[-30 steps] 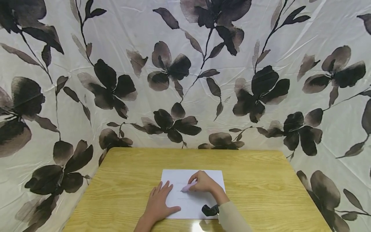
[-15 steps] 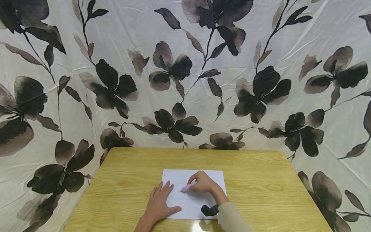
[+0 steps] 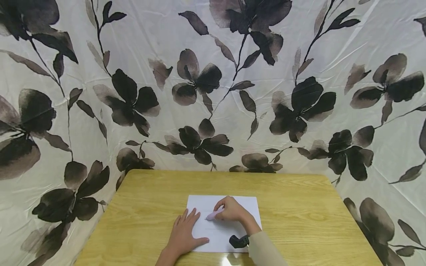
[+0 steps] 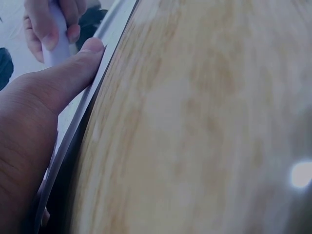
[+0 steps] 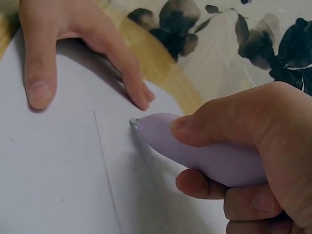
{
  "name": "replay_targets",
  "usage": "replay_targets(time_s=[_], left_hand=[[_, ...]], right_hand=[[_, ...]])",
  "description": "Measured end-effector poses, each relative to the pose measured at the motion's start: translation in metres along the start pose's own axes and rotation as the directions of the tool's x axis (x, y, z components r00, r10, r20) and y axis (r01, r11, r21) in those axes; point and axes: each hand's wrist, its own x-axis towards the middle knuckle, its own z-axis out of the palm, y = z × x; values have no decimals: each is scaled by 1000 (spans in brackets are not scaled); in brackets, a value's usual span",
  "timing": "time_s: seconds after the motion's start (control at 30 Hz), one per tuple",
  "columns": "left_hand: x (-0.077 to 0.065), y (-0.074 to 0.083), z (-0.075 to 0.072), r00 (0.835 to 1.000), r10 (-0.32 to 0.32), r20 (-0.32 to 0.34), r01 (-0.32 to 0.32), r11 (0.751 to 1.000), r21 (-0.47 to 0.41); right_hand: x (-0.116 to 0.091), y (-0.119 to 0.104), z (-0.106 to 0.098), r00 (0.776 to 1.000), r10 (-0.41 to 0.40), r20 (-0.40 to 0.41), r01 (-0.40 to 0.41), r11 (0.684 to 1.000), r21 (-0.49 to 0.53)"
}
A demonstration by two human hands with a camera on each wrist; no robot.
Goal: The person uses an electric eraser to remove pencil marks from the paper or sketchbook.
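Note:
A white sheet of paper (image 3: 198, 202) lies on the table, with a thin pencil-like line (image 5: 105, 163) and small dark specks on it. My left hand (image 3: 184, 232) rests spread on the sheet's left side, its thumb (image 4: 80, 68) along the near edge. My right hand (image 3: 232, 210) grips a thick lavender electric eraser (image 5: 195, 151), thumb on top and fingers curled beneath. The eraser's small pale tip (image 5: 133, 122) points left at the paper, beside the line; whether it touches is hard to tell. In the left wrist view, the eraser (image 4: 58, 48) shows only partly behind my left hand.
The yellow wood-grain table (image 3: 149, 192) extends around the sheet. Behind and beside it hangs a pale cloth (image 3: 159, 111) with dark flowers. A black wrist device (image 3: 238, 242) sits by my right sleeve (image 3: 264, 249), over the paper. A bright reflection shows near the front edge.
The electric eraser in my right hand has shifted slightly left across the paper. My left hand stays in place on the sheet; the whole view has drifted a little.

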Motion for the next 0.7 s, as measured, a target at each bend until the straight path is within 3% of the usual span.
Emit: replay_targets(time_s=[0.5,0.7], left_hand=[[2,1,3,1000,7,15,-7,1000,-10],[1,1,2,1000,4,-12,-4,1000,-7]], right_hand=[[-1,-1,0,1000,10,14,-10,1000,-5],[-5,0,-1,999,40,-6,-41,999,-19]])
